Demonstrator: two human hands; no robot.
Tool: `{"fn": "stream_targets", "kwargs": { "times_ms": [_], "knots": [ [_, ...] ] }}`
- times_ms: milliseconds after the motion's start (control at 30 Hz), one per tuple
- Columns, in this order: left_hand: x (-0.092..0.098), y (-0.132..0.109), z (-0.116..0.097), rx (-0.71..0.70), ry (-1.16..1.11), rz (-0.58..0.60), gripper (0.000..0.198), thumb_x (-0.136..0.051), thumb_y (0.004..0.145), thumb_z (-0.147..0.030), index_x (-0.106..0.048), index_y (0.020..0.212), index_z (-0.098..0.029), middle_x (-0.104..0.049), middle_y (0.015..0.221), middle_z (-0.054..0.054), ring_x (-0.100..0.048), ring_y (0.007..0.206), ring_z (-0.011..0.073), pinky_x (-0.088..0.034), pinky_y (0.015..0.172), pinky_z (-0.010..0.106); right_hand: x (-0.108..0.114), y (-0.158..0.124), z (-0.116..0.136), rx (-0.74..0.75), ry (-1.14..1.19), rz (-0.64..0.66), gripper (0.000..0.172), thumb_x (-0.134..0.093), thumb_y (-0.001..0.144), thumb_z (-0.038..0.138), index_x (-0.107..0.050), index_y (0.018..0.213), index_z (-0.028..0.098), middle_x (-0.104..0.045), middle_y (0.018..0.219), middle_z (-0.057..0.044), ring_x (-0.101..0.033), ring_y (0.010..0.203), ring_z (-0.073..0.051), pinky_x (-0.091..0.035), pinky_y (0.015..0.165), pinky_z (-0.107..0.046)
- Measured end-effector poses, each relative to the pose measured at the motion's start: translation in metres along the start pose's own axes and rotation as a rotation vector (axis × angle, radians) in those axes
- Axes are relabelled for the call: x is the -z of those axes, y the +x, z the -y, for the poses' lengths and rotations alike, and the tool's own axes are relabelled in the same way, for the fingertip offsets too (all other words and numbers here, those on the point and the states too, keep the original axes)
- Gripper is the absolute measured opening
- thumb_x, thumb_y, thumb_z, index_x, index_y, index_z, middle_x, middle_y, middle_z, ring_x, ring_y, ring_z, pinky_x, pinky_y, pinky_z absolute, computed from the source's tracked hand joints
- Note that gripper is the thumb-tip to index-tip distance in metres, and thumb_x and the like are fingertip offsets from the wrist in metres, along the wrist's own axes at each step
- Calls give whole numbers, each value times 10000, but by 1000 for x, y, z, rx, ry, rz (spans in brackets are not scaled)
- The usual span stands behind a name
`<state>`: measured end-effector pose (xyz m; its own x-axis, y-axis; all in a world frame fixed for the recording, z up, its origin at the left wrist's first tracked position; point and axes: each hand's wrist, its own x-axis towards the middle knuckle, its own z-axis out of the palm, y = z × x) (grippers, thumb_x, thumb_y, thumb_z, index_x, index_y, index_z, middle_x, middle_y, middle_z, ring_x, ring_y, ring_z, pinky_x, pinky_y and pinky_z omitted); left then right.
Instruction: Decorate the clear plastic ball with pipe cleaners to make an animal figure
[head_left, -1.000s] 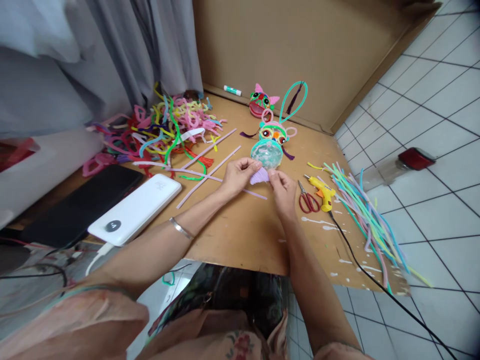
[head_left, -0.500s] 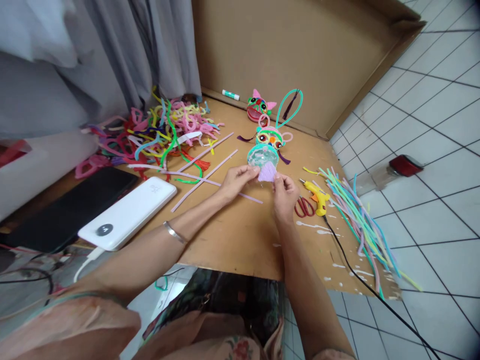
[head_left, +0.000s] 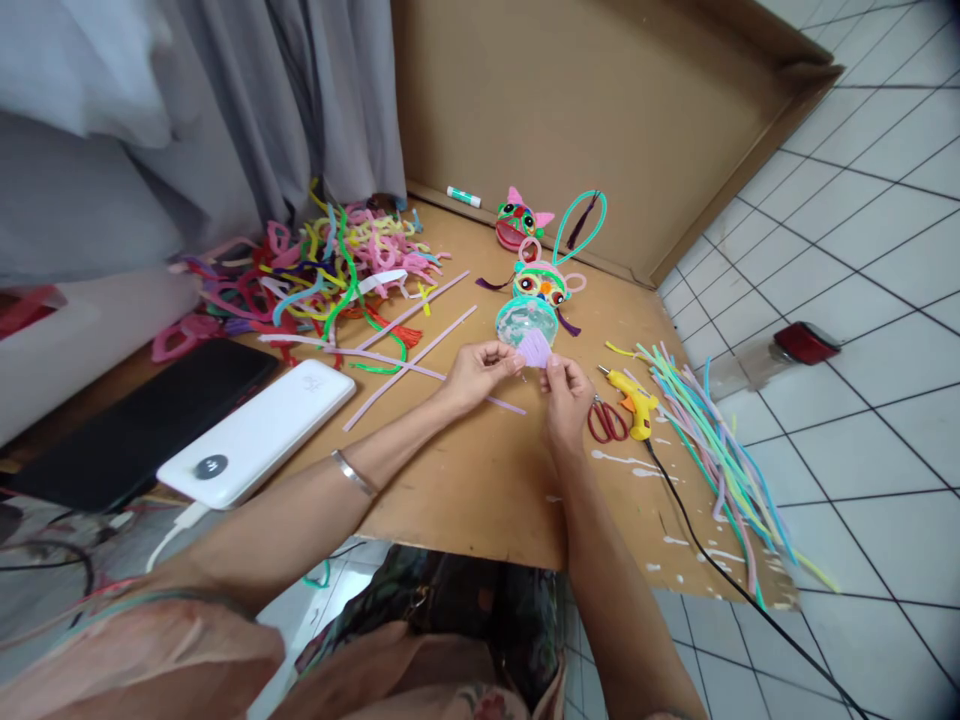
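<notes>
My left hand (head_left: 476, 372) and my right hand (head_left: 566, 388) meet over a brown cardboard sheet (head_left: 480, 470). Between their pinched fingertips is a small lilac fan-shaped pipe-cleaner piece (head_left: 535, 347), held by both. A long lilac pipe cleaner (head_left: 420, 366) runs under my left hand. Just beyond the fan lies a pipe-cleaner figure with a clear round body (head_left: 527, 318) and a colourful owl-like face (head_left: 541, 283). A second, pink-eared face (head_left: 519, 221) lies farther back.
Red scissors (head_left: 606, 422) and a yellow glue gun (head_left: 632, 401) with a black cord lie right of my right hand. Straight pastel pipe cleaners (head_left: 712, 445) are at the right edge, a tangled heap (head_left: 330, 265) at the back left. A white power bank (head_left: 255, 432) sits left.
The fan piece has turned more upright between my fingertips. Both hands have stayed in the same place above the cardboard; the camera has shifted slightly.
</notes>
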<state>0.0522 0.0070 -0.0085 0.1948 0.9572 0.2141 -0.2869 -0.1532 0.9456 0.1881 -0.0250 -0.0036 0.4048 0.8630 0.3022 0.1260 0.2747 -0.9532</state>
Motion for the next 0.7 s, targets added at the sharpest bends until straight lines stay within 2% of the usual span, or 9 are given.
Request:
{"fn": "stream_targets", "kwargs": {
  "times_ms": [167,333,400,467,567,633,700],
  "knots": [
    [0,1,-1,-18,-26,-52,452,-792,646,-572,-614,676,-158,-579,631,-26,-467,586,84,-410,613,225,-1,-1,1,2,-7,72,296,-656,741,472,-585,697,188,-474,603,50,-398,584,-99,-337,581,-240],
    [1,5,2,-31,-61,-109,458,-758,671,-590,-586,673,-166,-500,585,-43,-404,551,78,-366,557,217,-5,-2,-5,-84,-16,278,276,-671,709,442,-559,642,199,-459,563,52,-371,539,-94,-305,550,-247],
    [3,8,4,-49,-67,-127,460,-760,663,-595,-595,694,-167,-505,593,-43,-416,560,82,-377,569,220,-6,-1,-8,-109,-28,317,248,-685,685,417,-574,669,197,-492,586,47,-394,545,-96,-323,556,-249],
    [4,10,6,-79,-54,-144,463,-758,661,-602,-604,715,-168,-539,621,-35,-452,588,92,-403,602,227,-4,1,-9,-90,-29,244,245,-687,664,401,-607,762,192,-550,653,34,-442,580,-105,-361,576,-251],
    [5,10,8,-120,30,-141,449,-739,689,-594,-615,728,-165,-599,674,-14,-502,634,107,-426,646,236,0,4,-7,19,-67,78,317,-651,703,403,-640,933,185,-606,755,6,-508,661,-126,-417,623,-259],
    [5,9,7,-138,108,-117,432,-726,716,-581,-624,731,-161,-605,674,-11,-499,629,107,-420,638,235,3,5,-5,89,-118,71,325,-642,740,410,-664,972,184,-626,808,-13,-530,707,-136,-438,659,-269],
    [5,7,6,-152,154,-87,434,-715,730,-586,-631,732,-160,-595,659,-15,-489,618,107,-414,623,234,5,5,-3,131,-156,119,278,-660,748,419,-694,894,186,-628,814,-20,-531,724,-142,-440,675,-277]
  ]
}}
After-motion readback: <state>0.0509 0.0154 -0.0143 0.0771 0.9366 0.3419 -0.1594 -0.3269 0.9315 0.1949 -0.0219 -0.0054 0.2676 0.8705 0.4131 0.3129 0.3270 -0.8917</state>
